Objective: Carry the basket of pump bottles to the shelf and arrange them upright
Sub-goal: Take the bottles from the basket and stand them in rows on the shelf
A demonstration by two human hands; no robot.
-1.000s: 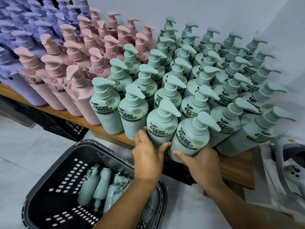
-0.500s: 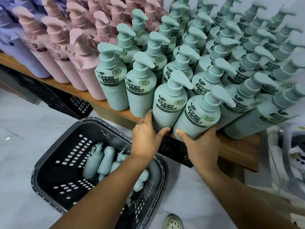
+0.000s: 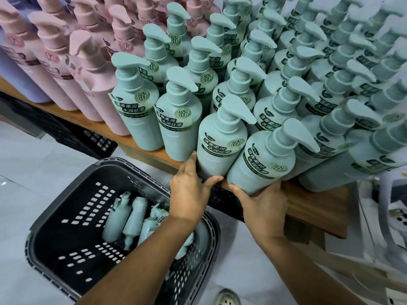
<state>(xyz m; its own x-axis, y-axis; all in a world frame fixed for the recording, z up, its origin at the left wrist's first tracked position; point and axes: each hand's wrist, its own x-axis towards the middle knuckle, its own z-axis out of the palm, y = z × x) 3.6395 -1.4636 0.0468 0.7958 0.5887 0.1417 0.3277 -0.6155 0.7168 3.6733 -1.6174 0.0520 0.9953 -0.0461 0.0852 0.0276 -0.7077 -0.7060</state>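
Base of front green bottle (image 3: 220,148) gripped by left hand (image 3: 191,191), thumb on near side. Neighbouring green bottle (image 3: 262,166), touching it at right, held round base by right hand (image 3: 265,205). Both bottles kept at near edge of wooden shelf (image 3: 312,208). Dark basket (image 3: 110,161) set on floor near left, spare green bottles (image 3: 114,219) laid inside. Pink bottles (image 3: 88,69) ranked far left.

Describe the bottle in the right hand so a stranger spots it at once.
On the wooden shelf, find the green bottles along the front edge. Two are in hands: take the frontmost bottle, gripped at its base by the right hand, right of the neighbour the left hand holds.
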